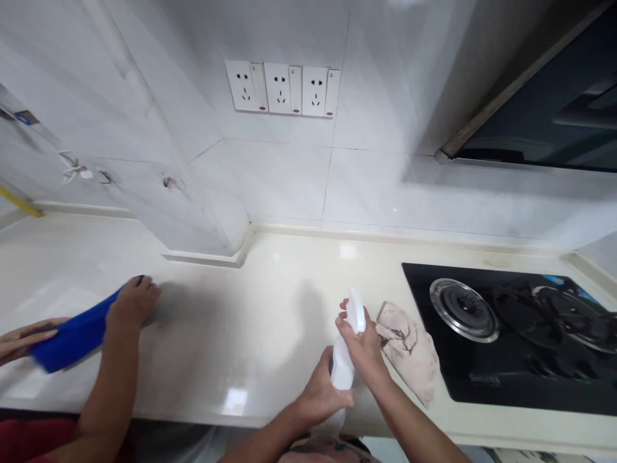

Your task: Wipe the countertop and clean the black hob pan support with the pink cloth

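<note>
A white spray bottle [342, 366] is held between my two hands above the front part of the counter. My left hand [324, 389] wraps round the bottle's body from the left and below. At the top, my right hand [360, 339] grips the neck just under the white spray head, its fingers curled about the trigger area. A crumpled beige cloth [409, 350] lies on the counter right beside my right hand, against the edge of the gas stove.
A black glass gas stove [448, 360] is set in the cream counter [270, 308] at right. At left, a co-worker's hands [132, 302] hold a blue cloth-like item [80, 337] over the counter. A wall column [202, 212] juts out; a range hood [540, 128] overhangs. Sockets [284, 90] line the wall.
</note>
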Demonstrator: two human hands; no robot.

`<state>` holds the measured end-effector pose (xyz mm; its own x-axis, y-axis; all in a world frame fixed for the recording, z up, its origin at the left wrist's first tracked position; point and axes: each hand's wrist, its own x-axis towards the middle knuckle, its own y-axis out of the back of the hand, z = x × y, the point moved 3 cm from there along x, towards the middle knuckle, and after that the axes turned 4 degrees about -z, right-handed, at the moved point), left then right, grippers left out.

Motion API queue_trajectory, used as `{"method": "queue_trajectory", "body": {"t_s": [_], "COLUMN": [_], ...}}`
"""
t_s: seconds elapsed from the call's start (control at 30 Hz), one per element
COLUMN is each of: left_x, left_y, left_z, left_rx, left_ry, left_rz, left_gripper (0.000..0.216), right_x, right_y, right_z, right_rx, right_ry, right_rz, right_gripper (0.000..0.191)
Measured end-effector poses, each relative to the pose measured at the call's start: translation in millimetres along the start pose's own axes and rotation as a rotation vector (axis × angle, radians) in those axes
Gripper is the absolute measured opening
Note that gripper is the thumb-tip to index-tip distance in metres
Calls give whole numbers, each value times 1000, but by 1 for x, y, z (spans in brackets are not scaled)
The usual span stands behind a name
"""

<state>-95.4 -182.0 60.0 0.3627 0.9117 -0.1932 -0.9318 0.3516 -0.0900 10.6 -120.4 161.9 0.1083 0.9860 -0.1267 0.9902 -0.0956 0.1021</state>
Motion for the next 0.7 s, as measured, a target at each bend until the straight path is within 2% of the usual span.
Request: {"method": "queue_trajectory", "body": {"t_s": [0.13, 0.27, 0.5, 0.7], "left_x": [-5, -11, -20, -24], "left_y": [15, 21, 21, 18], "left_z": [1, -6, -26, -22], "left_rx": [-4, -51, -113, -161], "left_ry": [-64, -63, 13, -32], "left_rz": [147, 251, 321, 322], "left_gripper": [70, 67, 68, 69], "right_x": [4, 8, 10, 2], "right_y": [-33, -54, -65, -66], "right_z": [-13, -15, -3, -1], "right_rx": [-65, -169, -191, -193], "right_ry": [67, 60, 40, 66], "right_rz": [-105, -180, -332, -405], "right_gripper": [42, 35, 47, 49]}}
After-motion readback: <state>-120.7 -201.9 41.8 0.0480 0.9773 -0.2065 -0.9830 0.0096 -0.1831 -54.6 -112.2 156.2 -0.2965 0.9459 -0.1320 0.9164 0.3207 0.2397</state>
